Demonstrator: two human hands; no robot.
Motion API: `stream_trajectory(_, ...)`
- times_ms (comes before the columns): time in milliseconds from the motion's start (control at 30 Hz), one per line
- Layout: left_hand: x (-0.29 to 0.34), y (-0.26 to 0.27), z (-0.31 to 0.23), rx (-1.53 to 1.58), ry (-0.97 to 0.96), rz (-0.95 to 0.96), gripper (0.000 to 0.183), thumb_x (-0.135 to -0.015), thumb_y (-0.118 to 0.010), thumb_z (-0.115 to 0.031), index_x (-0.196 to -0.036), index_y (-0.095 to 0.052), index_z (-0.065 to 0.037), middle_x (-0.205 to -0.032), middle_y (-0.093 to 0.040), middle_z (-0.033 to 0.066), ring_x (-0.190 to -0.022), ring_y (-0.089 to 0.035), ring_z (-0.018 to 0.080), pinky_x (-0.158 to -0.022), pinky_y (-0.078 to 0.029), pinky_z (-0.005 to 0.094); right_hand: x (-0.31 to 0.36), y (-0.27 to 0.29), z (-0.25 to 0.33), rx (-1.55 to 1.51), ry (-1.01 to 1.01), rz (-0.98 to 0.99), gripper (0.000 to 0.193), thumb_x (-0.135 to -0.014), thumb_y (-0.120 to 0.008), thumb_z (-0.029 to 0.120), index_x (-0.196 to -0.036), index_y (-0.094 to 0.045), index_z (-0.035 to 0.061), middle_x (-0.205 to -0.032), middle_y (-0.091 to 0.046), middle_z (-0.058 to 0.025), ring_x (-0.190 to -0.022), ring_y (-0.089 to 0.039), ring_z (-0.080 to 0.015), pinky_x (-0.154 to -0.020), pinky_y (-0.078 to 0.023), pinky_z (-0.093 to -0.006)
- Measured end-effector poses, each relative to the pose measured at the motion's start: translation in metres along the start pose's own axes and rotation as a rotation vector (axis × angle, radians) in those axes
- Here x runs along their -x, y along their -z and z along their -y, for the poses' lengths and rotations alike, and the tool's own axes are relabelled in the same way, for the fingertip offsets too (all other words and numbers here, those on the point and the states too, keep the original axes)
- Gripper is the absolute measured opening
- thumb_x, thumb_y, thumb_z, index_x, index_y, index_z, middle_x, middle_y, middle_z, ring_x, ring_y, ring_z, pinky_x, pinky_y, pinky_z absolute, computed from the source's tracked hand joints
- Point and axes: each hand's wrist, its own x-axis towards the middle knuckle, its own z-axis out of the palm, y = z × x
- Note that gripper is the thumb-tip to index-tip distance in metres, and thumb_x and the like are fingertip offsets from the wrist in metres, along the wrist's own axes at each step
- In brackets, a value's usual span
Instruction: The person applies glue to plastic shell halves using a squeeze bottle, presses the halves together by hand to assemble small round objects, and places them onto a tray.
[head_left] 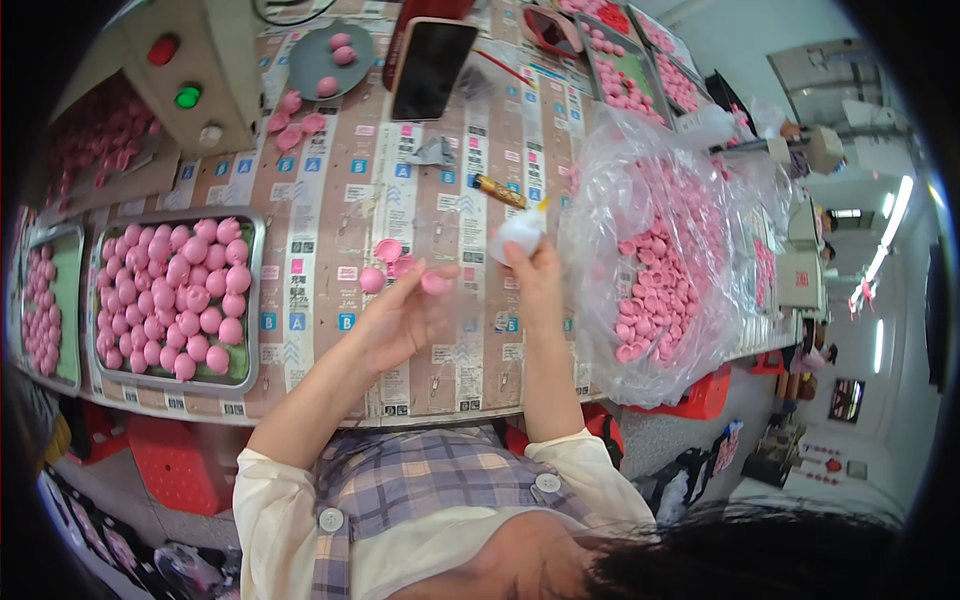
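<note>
In my right hand (pixel 538 275) is a small white squeeze bottle (pixel 516 238), its yellow tip pointing up and to the right. My left hand (pixel 405 318), partly smeared by motion, pinches a pink hollow piece (pixel 436 283) at its fingertips. Just beyond that hand, a pink ball (pixel 371 280) and a cup-shaped pink half (pixel 387 250) lie on the table. A gold and black tube (pixel 499 191) rests close to the bottle's tip.
A metal tray (pixel 255 300) of pink balls stands at the left. On the right, a clear plastic bag (pixel 600 340) holds many pink halves. Farther back are a phone (pixel 433 68), a grey round plate (pixel 305 62) and a machine with coloured buttons (pixel 187 97).
</note>
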Motion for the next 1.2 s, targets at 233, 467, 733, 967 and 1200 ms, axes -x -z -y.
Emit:
stream_trajectory(233, 0.003, 0.002, 0.003, -0.205, -0.273, 0.084, 0.039, -0.086, -0.045, -0.028, -0.116, -0.04, -0.004, -0.087, -0.054, 0.0056, -0.072, -0.054, 0.0113, -0.063, -0.048, 0.0244, -0.012, -0.007, -0.027, 0.673, 0.184, -0.05, 0.032, -0.072, -0.063, 0.009, -0.099, -0.048, 0.001, -0.085, -0.053, -0.0041, -0.079, -0.052, -0.0116, -0.07, -0.043, -0.0246)
stream_trajectory(467, 0.005, 0.007, -0.005, -0.168, -0.396, 0.202, 0.046, -0.083, -0.051, -0.021, -0.123, -0.033, -0.004, -0.097, -0.052, 0.0097, -0.078, -0.054, 0.0147, -0.07, -0.049, 0.0264, 0.017, 0.027, 0.036, 0.867, 0.789, -0.391, 0.034, -0.069, -0.063, 0.007, -0.099, -0.051, 0.0006, -0.096, -0.053, -0.0077, -0.078, -0.053, -0.0158, -0.067, -0.041, -0.0248)
stream_trajectory(733, 0.003, 0.0, -0.009, -0.18, -0.355, 0.247, 0.057, -0.08, -0.055, -0.017, -0.127, -0.026, -0.002, -0.098, -0.052, 0.0064, -0.082, -0.055, 0.0139, -0.07, -0.049, 0.0247, -0.047, 0.188, 0.018, 1.248, 0.388, -0.426, 0.018, -0.072, -0.058, 0.011, -0.089, -0.057, 0.0048, -0.081, -0.058, -0.0103, -0.072, -0.056, -0.0228, -0.063, -0.043, -0.0317)
stream_trajectory(967, 0.001, 0.012, -0.01, -0.195, -0.353, 0.194, 0.056, -0.077, -0.058, -0.013, -0.124, -0.03, -0.002, -0.107, -0.049, 0.0092, -0.088, -0.055, 0.0161, -0.074, -0.049, 0.0269, -0.035, 0.171, 0.032, 1.271, 0.431, -0.48, 0.016, -0.07, -0.06, 0.01, -0.084, -0.057, 0.0028, -0.078, -0.055, -0.0099, -0.065, -0.056, -0.0225, -0.06, -0.044, -0.0291)
stream_trajectory(1200, 0.004, 0.013, -0.009, -0.208, -0.34, 0.186, 0.051, -0.076, -0.058, -0.009, -0.12, -0.035, -0.002, -0.112, -0.047, 0.0133, -0.086, -0.056, 0.017, -0.074, -0.049, 0.0284, 0.048, 0.056, 0.066, 0.696, 0.261, 0.062, 0.012, -0.073, -0.06, 0.011, -0.083, -0.059, 0.0041, -0.077, -0.06, -0.0065, -0.066, -0.057, -0.0159, -0.062, -0.045, -0.0256)
